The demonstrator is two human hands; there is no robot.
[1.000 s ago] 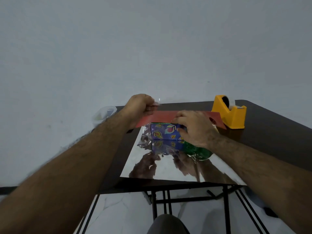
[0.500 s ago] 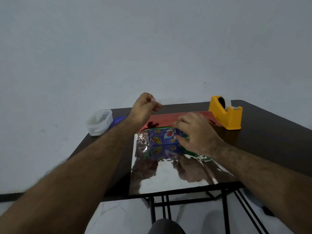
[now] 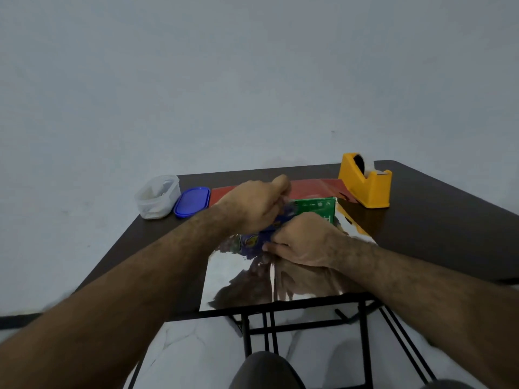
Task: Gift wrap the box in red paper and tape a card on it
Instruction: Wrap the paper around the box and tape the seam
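The box shows a green face and a blue patterned face and lies tilted on the wrapping paper. The paper's red side shows at the far edge, and its shiny silver underside spreads toward me. My left hand is curled over the box's top left. My right hand grips its near edge. Most of the blue face is hidden by both hands. I see no card.
A yellow tape dispenser stands at the back right of the dark table. A clear plastic container and its blue lid sit at the back left corner. The table's black frame and my knee show below.
My left hand has let go of the paper's far edge and come down onto the box. My right hand has shifted to the near edge, and the box has turned, showing its green face.
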